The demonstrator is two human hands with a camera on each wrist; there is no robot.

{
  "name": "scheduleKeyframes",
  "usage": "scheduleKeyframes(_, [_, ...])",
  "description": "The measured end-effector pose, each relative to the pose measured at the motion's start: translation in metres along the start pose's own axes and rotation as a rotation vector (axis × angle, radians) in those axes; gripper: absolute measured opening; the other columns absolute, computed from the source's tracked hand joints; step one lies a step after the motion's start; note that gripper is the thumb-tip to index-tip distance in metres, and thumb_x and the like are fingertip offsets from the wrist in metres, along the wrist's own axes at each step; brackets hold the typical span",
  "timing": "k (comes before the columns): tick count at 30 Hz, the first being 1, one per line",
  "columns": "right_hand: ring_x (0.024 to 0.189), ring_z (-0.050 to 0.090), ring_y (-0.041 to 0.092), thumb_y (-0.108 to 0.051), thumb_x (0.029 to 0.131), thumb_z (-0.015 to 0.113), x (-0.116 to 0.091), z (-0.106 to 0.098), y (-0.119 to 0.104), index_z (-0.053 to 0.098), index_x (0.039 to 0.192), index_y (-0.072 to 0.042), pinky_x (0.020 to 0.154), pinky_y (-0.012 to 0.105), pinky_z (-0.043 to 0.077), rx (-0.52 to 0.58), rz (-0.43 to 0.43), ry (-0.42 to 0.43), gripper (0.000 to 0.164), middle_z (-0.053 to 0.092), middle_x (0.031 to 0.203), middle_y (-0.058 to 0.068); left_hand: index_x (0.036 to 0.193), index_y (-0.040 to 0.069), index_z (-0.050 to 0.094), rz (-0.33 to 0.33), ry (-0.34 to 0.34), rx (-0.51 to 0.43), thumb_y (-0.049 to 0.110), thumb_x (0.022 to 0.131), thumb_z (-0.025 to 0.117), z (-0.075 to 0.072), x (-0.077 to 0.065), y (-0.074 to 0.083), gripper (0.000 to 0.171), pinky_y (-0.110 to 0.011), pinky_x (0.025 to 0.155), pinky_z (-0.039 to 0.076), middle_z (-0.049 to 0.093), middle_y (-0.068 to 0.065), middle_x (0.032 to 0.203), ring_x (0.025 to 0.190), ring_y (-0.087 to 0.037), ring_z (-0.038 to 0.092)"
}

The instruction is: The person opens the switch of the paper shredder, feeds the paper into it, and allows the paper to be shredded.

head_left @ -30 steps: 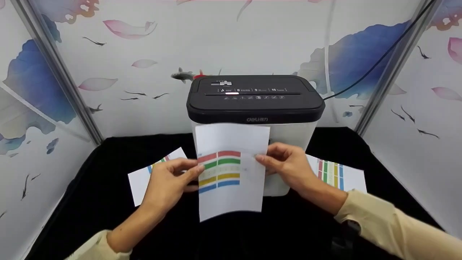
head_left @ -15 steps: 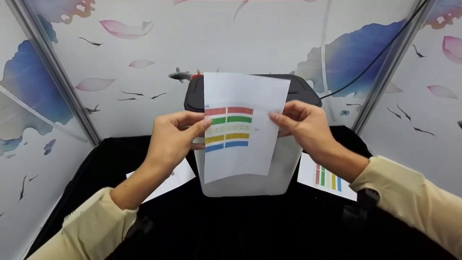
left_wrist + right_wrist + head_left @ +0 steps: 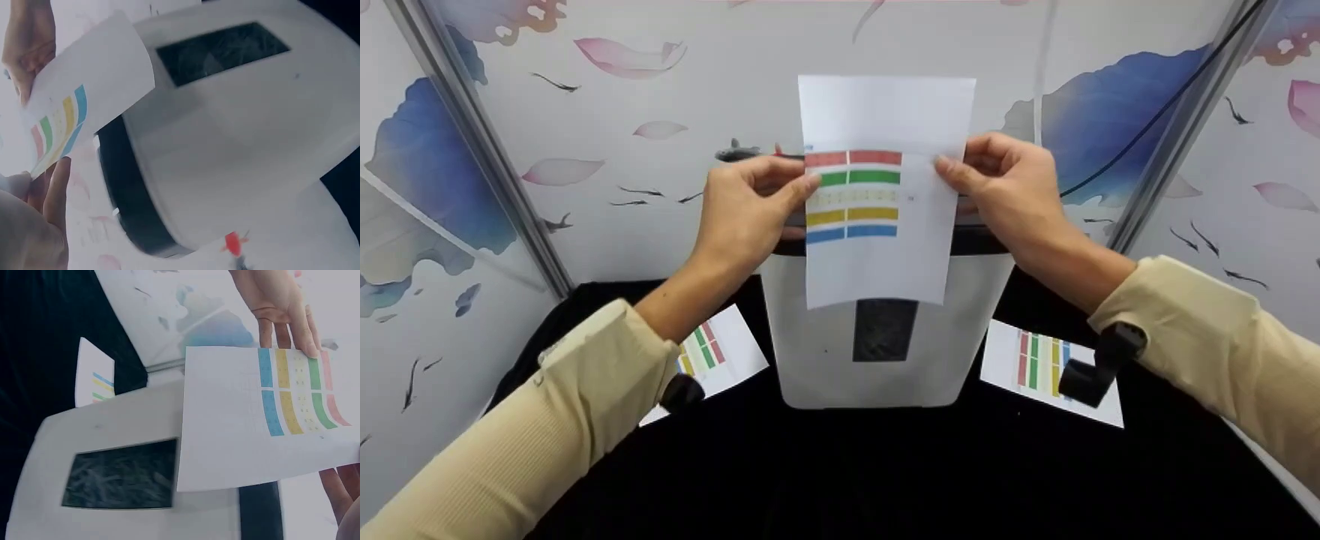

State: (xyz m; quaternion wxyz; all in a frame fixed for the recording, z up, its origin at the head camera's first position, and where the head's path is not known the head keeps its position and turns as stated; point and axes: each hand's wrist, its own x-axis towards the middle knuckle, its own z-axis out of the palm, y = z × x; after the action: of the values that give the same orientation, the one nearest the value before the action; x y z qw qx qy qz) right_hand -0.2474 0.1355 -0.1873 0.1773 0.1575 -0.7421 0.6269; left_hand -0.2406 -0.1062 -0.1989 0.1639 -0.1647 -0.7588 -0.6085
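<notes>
Both hands hold up one white sheet of paper printed with red, green, yellow and blue bars. My left hand pinches its left edge between thumb and fingers. At the opposite edge, my right hand pinches it the same way. The sheet stands nearly upright in front of the paper shredder, a white bin with a black top, and covers most of that top in the head view. Strips of shredded paper show through the dark window in the bin's front.
A printed sheet lies on the black cloth left of the shredder, partly behind the left sleeve. Another sheet lies to the right. A black cable runs from the shredder up the right side. Patterned panels enclose the table.
Both hands have raised the sheet from in front of the bin to over the shredder's top, drifting slightly right. The bin's window has come into view below it.
</notes>
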Motion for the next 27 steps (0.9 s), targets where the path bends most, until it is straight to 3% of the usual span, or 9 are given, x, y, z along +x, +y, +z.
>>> scheduleKeyframes(4, [0.079,0.068,0.019,-0.018,0.076,0.075,0.014,-0.005,-0.009,0.062,0.098,0.002,0.064,0.028,0.057,0.088,0.040,0.024,0.032,0.068,0.088,0.008,0.102,0.004,0.068,0.027,0.007,-0.003,0.021,0.083,0.068,0.003,0.014,0.013,0.026,-0.029,0.062,0.058,0.069,-0.012,0.096,0.083,-0.019,0.068])
scheduleKeyframes(8, [0.080,0.067,0.019,-0.018,0.075,0.075,0.030,-0.012,-0.017,0.062,0.099,0.000,0.062,0.027,0.057,0.097,0.054,0.034,0.033,0.069,0.089,0.007,0.104,0.003,0.066,0.047,0.017,0.010,0.019,0.085,0.065,0.004,0.023,0.027,0.025,-0.027,0.063,0.058,0.068,-0.012,0.098,0.084,-0.019,0.068])
scheduleKeyframes(13, [0.083,0.065,0.020,-0.016,0.072,0.077,0.047,-0.017,-0.028,0.064,0.095,-0.001,0.063,0.026,0.057,0.146,0.040,0.073,0.030,0.069,0.089,0.007,0.102,-0.001,0.066,0.057,0.045,-0.058,0.014,0.085,0.064,0.003,0.029,0.043,0.023,-0.028,0.065,0.058,0.067,-0.015,0.098,0.084,-0.020,0.067])
scheduleKeyframes(16, [0.087,0.066,0.020,-0.017,0.072,0.077,0.055,-0.018,-0.032,0.064,0.094,-0.001,0.066,0.026,0.057,0.134,0.015,0.076,0.030,0.069,0.091,0.007,0.100,0.001,0.067,0.057,0.070,-0.076,0.015,0.083,0.066,0.003,0.038,0.042,0.023,-0.028,0.065,0.058,0.068,-0.014,0.097,0.083,-0.019,0.067])
scheduleKeyframes(22, [0.088,0.067,0.018,-0.018,0.073,0.075,0.068,-0.017,-0.035,0.064,0.095,-0.002,0.071,0.026,0.057,0.096,-0.010,0.061,0.030,0.069,0.092,0.007,0.101,0.008,0.069,0.091,0.130,-0.015,0.024,0.081,0.067,0.001,0.060,0.027,0.026,-0.023,0.070,0.057,0.070,-0.008,0.098,0.085,-0.012,0.066])
scheduleKeyframes(27, [0.089,0.067,0.018,-0.019,0.072,0.075,0.076,-0.017,-0.034,0.065,0.095,-0.003,0.075,0.027,0.057,0.078,-0.024,0.079,0.030,0.070,0.093,0.006,0.100,0.010,0.070,0.102,0.159,-0.013,0.025,0.079,0.068,0.003,0.069,0.023,0.026,-0.022,0.071,0.056,0.071,-0.005,0.099,0.086,-0.010,0.067])
